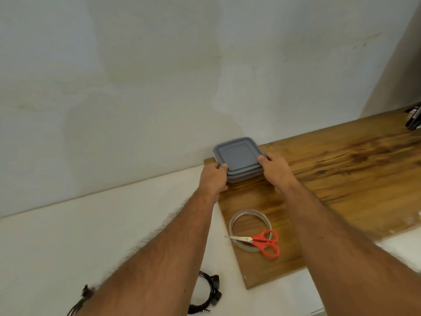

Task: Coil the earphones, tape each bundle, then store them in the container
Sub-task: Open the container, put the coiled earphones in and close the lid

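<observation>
A square grey-blue container (238, 156) with its lid on sits at the far corner of a wooden board (341, 169), against the wall. My left hand (213, 179) grips its left side and my right hand (276, 171) grips its right side. A roll of clear tape (232, 226) lies on the board nearer to me, with red-handled scissors (262, 241) resting across it. Black earphones (209, 293) lie coiled on the white surface near the bottom edge, partly hidden by my left forearm. More black cable (84, 297) shows at the bottom left.
The board lies on a white surface (91, 236) that runs along a pale wall (159, 76). A dark metallic object (413, 118) sits at the far right edge of the board.
</observation>
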The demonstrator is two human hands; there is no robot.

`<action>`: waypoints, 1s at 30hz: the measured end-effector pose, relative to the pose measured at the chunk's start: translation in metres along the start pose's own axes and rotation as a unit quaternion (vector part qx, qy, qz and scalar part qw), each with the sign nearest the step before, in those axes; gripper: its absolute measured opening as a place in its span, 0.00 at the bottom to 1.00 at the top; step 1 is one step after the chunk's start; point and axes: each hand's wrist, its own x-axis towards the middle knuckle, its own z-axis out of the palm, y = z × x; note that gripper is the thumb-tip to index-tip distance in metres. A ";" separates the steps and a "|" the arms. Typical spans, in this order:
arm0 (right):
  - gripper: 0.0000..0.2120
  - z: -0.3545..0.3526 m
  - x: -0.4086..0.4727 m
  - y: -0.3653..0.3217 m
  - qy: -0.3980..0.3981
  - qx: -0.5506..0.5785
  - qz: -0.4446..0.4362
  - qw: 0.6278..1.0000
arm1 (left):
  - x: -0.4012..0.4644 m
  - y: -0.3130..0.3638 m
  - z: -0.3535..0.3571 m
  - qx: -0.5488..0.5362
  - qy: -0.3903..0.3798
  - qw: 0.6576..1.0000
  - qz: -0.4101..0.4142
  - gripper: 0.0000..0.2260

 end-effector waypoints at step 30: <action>0.11 0.235 -0.353 -0.095 -0.290 -0.024 -0.055 0.955 | -0.279 -0.135 -0.397 -0.004 0.158 0.981 -0.111 0.09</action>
